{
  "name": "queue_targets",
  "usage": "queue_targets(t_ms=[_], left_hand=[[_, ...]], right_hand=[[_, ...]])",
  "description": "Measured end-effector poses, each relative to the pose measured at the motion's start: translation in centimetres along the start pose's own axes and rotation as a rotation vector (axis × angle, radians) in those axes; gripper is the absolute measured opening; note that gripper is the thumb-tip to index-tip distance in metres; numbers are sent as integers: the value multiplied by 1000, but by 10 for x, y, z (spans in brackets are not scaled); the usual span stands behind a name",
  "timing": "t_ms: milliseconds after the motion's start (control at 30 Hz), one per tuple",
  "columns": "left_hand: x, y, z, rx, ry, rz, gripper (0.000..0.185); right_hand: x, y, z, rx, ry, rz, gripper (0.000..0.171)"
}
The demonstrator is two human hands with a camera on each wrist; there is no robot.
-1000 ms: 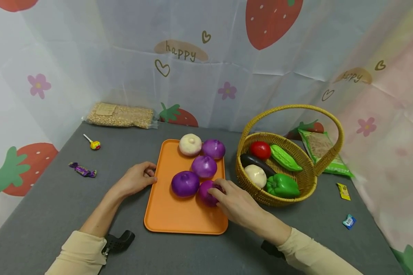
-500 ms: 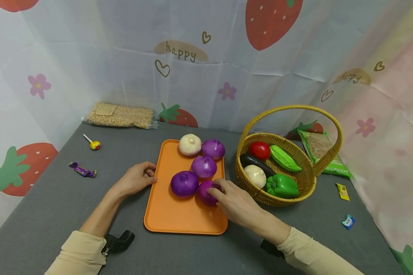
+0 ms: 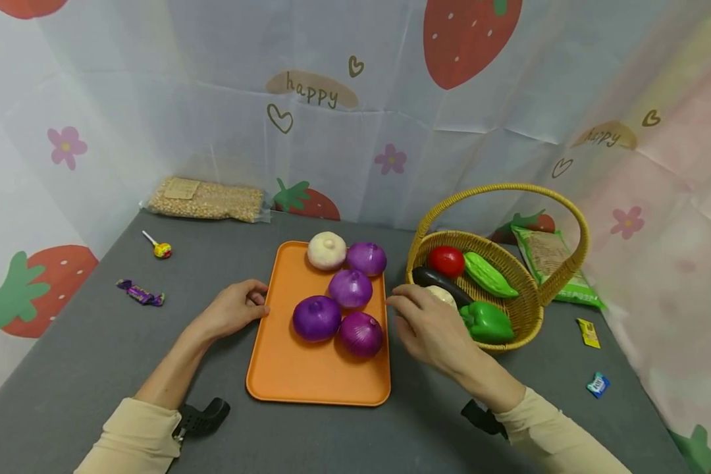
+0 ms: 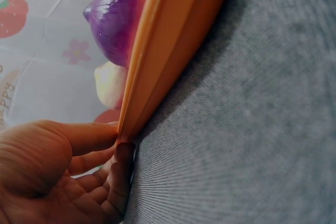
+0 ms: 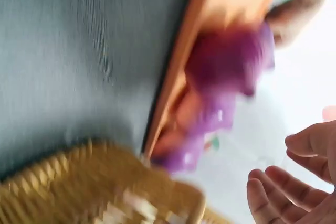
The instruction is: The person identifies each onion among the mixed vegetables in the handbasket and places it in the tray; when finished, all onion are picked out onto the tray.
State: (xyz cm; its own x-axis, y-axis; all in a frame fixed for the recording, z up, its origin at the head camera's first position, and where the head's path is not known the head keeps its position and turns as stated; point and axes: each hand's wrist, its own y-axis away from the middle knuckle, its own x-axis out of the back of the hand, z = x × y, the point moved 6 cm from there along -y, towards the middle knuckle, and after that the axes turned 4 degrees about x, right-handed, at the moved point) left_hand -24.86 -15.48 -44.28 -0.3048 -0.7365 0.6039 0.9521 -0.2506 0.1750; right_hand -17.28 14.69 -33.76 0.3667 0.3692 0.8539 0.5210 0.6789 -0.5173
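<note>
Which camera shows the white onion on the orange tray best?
The head view: the white onion sits whole and sharp at the tray's far end. The left wrist view shows only a pale sliver behind the tray's rim; the right wrist view is too blurred.

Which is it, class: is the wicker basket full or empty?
Partly full: wicker basket holds tomato, eggplant, green pepper.
</note>
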Motion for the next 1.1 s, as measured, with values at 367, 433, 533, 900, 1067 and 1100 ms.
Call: queue_targets(t_ms=[367, 433, 533, 900, 1067, 1100], left_hand=[[1, -1, 0, -8, -12, 10, 40], [1, -1, 0, -10, -12, 13, 40], [1, 0, 0, -8, -10, 14, 40], [1, 0, 0, 3, -4, 9, 40], [0, 0, -1, 10, -2, 11, 41], [0, 0, -1, 10, -2, 12, 40]], right_hand=[[3, 23, 68, -394, 5, -147, 32], [-3, 28, 76, -461, -7, -223, 36], [-10, 34, 84, -536, -33, -327, 42], [-21, 39, 95, -557, -45, -498, 43], [-23, 40, 99, -588, -62, -542, 47], [-23, 40, 100, -596, -69, -546, 48]])
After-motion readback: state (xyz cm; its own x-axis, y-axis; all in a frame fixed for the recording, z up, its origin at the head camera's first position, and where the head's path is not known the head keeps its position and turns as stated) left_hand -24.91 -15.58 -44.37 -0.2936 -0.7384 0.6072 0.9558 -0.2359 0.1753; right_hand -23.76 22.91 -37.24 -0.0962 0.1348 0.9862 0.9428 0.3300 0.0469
